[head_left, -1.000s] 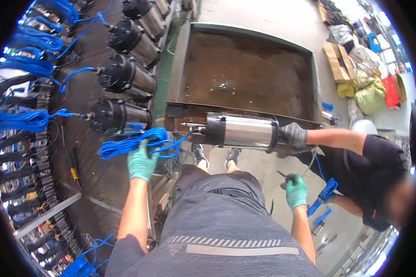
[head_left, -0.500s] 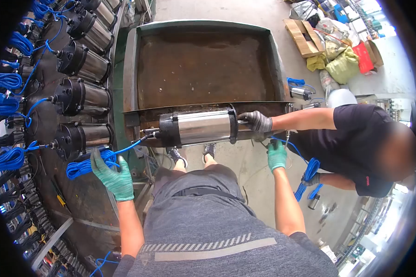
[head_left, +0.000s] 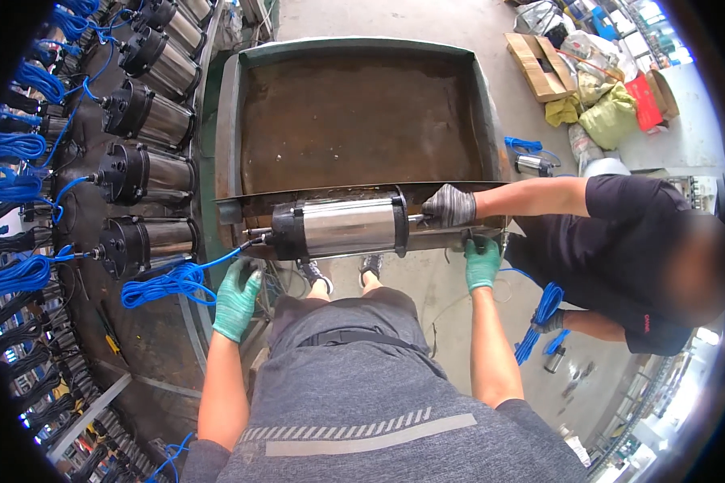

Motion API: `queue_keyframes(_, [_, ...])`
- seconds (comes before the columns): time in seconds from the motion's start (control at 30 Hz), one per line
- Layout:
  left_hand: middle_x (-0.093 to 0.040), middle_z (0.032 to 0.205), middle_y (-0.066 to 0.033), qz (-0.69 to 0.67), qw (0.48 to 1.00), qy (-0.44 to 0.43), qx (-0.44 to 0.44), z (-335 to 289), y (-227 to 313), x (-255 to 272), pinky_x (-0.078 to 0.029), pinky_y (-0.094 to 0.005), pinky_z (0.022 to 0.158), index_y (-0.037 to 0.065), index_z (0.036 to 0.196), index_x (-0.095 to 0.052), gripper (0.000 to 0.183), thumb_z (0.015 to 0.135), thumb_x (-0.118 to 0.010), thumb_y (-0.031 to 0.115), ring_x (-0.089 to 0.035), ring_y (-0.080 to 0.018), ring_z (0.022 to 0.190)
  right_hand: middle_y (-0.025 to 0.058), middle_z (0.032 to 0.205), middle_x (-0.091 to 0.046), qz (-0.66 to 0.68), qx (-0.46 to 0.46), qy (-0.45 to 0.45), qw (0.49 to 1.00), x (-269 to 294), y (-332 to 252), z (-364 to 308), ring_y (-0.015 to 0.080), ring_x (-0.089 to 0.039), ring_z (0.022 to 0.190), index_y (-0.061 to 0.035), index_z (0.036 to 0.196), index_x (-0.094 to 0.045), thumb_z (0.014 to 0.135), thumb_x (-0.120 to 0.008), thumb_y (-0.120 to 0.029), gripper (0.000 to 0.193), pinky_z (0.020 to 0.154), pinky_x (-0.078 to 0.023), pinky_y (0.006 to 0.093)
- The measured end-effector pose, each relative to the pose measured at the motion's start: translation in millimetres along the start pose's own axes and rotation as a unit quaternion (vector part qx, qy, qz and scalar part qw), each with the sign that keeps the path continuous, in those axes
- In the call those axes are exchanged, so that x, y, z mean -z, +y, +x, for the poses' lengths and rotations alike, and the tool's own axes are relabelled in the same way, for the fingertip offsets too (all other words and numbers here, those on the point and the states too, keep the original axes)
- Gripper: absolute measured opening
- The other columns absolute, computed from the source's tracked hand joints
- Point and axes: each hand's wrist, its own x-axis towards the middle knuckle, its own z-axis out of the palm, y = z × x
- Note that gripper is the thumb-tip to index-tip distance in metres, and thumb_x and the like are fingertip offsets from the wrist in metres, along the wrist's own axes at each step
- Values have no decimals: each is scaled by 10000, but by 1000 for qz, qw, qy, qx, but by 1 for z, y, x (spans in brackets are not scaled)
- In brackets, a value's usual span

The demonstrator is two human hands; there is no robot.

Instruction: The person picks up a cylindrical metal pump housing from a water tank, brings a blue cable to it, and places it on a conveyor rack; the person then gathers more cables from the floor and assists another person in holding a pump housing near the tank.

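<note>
A steel-bodied pump motor [head_left: 350, 227] with black end caps lies sideways along the near ledge of a brown metal trough [head_left: 362, 121]. Its blue cable runs left to a bundled coil [head_left: 165, 286] beside the rack. Just right of that coil is my left hand [head_left: 238, 302], green-gloved, its thumb and fingers apart with nothing between them. My right hand [head_left: 482, 266], in a matching glove, reaches up to the ledge near the motor's right end, fingers parted. A co-worker's grey-gloved hand [head_left: 449, 207] grasps the shaft end; their other hand [head_left: 549, 319] holds another blue cable coil [head_left: 540, 314].
Similar motors [head_left: 149, 173] with blue cables line the rack on my left. The co-worker [head_left: 620, 258] stands close on my right. Cardboard [head_left: 540, 68], sacks [head_left: 608, 117] and another motor [head_left: 533, 166] lie on the floor at the far right.
My left hand has come off the cable coil and moved right. The motor has shifted slightly left along the ledge, with the co-worker's hand still on its shaft end.
</note>
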Motion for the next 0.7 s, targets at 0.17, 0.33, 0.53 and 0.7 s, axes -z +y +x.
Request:
queue_keyframes(0.17, [-556,1394,-101,-264,946,-41,182,25,18,11,-525,-349,877,75,1452,-453,751,943,-573,613,-596,-238,1181,55,874,-658,44,-97,3,994,8,-58,-27,103,-604,700,-25,1113,-632,935,-623,-51,179,648,-510,276])
queue_keyframes(0.33, [-602,1323,-109,-295,932,-99,184,51,22,8,-518,-334,908,95,1436,-477,586,988,-586,457,-609,-241,1177,71,856,-654,63,87,-130,986,2,-190,-73,98,-593,675,-9,1035,-650,967,-610,-90,113,610,-492,272])
queue_keyframes(0.53, [-674,1158,-115,129,988,-12,-90,79,-17,33,-523,-309,889,16,1312,-576,388,924,-557,31,-644,-188,1021,204,1184,-565,-98,285,-70,951,-68,-259,-52,378,-582,1061,-19,1160,-601,931,-642,-190,288,895,-485,445])
queue_keyframes(0.7, [-688,1093,-229,218,974,-17,-65,114,-14,14,-514,-455,888,33,1126,-675,331,978,-565,308,-656,-403,1020,192,1217,-588,-141,292,-59,944,-104,-258,-46,387,-569,1117,-27,1154,-614,896,-598,-78,263,941,-477,462])
